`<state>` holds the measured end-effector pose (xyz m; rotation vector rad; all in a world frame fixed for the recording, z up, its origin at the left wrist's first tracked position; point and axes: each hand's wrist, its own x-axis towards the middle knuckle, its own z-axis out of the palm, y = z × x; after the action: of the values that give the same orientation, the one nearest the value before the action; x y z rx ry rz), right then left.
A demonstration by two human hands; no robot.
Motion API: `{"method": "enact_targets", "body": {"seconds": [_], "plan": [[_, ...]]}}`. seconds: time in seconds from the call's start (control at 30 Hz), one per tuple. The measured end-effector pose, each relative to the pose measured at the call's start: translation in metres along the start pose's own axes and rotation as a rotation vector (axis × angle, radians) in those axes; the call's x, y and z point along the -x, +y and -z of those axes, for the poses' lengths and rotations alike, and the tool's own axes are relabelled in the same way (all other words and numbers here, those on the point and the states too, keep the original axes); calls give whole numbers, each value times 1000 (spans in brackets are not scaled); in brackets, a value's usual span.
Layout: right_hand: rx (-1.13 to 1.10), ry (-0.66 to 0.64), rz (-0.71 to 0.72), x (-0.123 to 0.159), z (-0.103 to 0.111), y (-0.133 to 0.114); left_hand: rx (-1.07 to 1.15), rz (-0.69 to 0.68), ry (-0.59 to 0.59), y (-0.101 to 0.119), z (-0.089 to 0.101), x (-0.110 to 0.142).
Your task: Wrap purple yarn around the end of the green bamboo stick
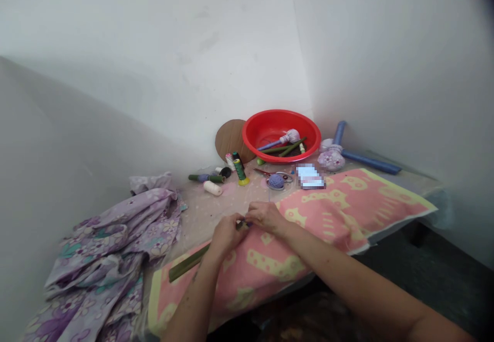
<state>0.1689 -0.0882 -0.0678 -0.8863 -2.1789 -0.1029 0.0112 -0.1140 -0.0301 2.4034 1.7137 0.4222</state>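
Observation:
My left hand (227, 235) is closed around a green bamboo stick (189, 263), whose lower end sticks out to the left past my wrist. Close against it, my right hand (265, 215) pinches purple yarn at the stick's upper end; the fingertips partly hide the spot. A thin strand runs from there up to a purple yarn ball (276, 181) on the table. Both hands are over a pink and yellow patterned cloth (270, 262).
A red basin (249, 144) holds sticks and a cloth-headed piece. Nearby are scissors (262, 172), thread spools (239, 171), a blurred phone (310, 176), a cardboard disc (227, 139) and purple-wrapped sticks (372, 162). Floral fabric (111, 249) lies bunched at left.

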Motion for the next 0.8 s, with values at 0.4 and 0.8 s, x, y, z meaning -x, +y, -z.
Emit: {"method": "enact_targets", "body": {"seconds": [0.4,0.8], "plan": [[-218,-100,-98,-2,3,12,-30,-180,-100,0,10,4],[-945,-308,-405,-2,1,19,118,-270,-171,2,14,12]]}}
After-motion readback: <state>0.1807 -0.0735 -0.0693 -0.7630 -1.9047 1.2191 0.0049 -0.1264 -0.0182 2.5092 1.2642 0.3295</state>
